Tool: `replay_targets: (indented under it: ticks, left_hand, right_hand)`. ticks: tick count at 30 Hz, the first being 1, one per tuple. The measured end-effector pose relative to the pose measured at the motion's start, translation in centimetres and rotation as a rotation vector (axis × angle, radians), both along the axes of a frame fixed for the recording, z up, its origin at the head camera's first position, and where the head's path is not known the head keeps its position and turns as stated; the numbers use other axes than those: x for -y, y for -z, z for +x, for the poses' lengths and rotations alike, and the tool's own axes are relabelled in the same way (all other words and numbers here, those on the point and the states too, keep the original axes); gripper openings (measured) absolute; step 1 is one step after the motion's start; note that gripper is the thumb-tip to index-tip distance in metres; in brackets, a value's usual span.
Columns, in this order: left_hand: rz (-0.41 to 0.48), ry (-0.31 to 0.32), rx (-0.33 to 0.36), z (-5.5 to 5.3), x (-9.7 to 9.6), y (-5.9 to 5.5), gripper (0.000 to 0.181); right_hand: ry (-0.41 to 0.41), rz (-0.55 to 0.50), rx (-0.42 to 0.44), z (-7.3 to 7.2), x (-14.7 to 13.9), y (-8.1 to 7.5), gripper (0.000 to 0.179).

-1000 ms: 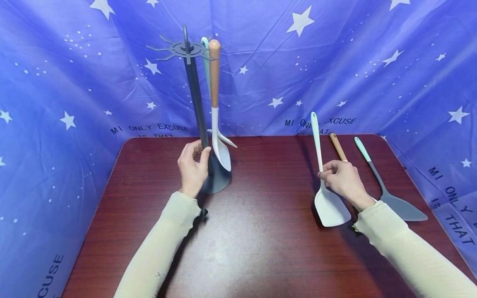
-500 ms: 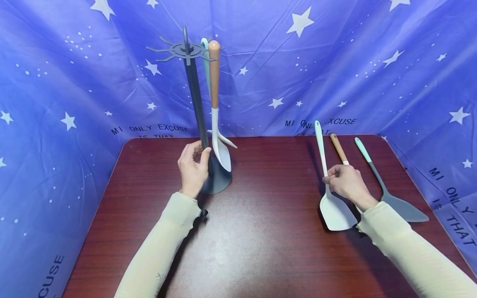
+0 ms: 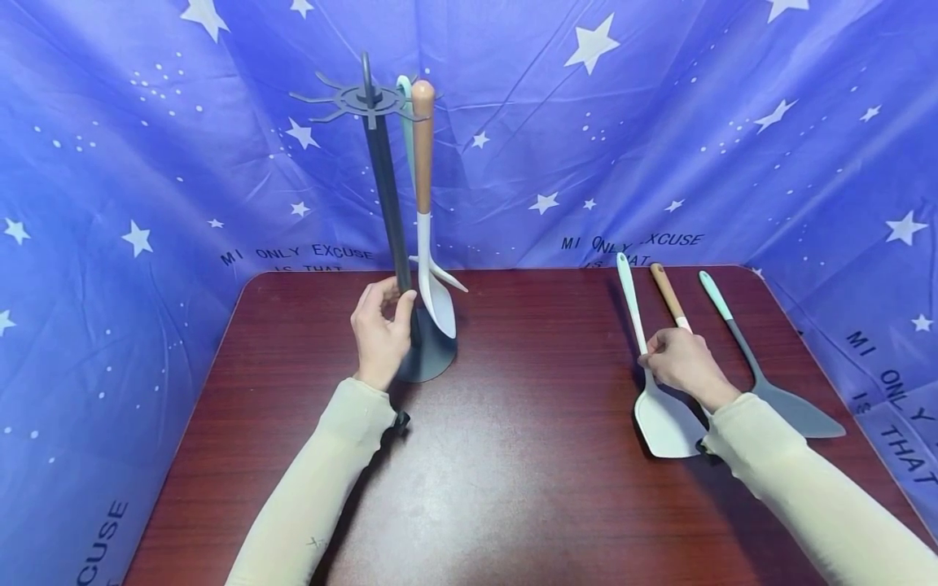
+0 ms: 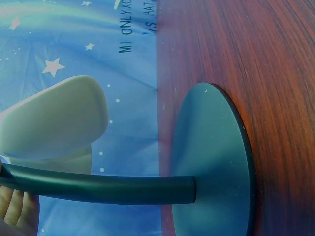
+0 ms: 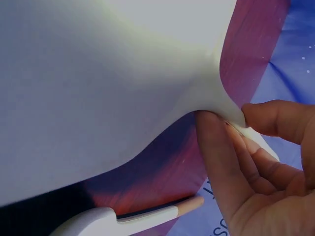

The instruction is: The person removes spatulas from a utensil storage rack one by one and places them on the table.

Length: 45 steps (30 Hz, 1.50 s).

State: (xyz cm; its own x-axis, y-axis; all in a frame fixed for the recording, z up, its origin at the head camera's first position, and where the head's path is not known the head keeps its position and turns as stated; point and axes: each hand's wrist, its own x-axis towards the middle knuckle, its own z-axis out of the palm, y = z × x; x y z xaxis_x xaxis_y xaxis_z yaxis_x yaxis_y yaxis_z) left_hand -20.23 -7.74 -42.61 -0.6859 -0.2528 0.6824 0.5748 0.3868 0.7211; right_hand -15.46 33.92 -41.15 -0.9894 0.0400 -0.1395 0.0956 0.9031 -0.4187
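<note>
My left hand (image 3: 381,330) grips the lower pole of a dark grey utensil stand (image 3: 386,212). Its round base (image 4: 211,137) sits on the table in the left wrist view. From the stand's hooked ring hangs a white utensil with a wooden handle (image 3: 422,155). Behind it hangs another with a mint handle (image 3: 407,138). On the right, my right hand (image 3: 685,362) pinches the neck of a white spatula with a pale mint handle (image 3: 667,423). The right wrist view shows thumb and fingers on that neck, below the wide white blade (image 5: 113,83).
A wooden-handled white utensil (image 3: 668,295) lies partly hidden under my right hand. Right of it lies a grey spatula with a mint handle (image 3: 795,411). The brown table (image 3: 513,456) backs onto a blue starry curtain (image 3: 528,146).
The white spatula and my right hand have moved down and slightly right, toward the table beside the wooden-handled utensil. My left hand has stayed on the stand.
</note>
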Motion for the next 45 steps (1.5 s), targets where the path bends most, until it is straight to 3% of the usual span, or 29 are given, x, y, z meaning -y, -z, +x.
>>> replay_targets:
  ticks: [7, 16, 33, 42, 45]
  left_hand:
    - [-0.005, 0.005, -0.001, 0.0, 0.2, 0.1, 0.016]
    - [0.012, 0.02, -0.006, 0.0, 0.1, 0.0, 0.014]
    - [-0.005, -0.011, -0.005, 0.0, -0.1, -0.2, 0.014]
    - [0.011, -0.008, -0.025, 1.9, -0.9, -3.1, 0.015]
    - [0.019, 0.0, -0.027, 2.1, -0.9, -3.3, 0.015]
  right_hand:
    - [-0.006, 0.009, 0.057, -0.2, -0.1, 0.2, 0.02]
    - [-0.004, 0.043, 0.068, -0.3, -0.3, 0.6, 0.019]
    - [0.009, 0.074, 0.162, -1.0, -0.6, 1.2, 0.021]
    - [-0.045, 0.087, 0.163, -1.3, -0.3, 1.2, 0.015]
    - [-0.056, 0.091, 0.168, -1.3, -0.2, 1.1, 0.016]
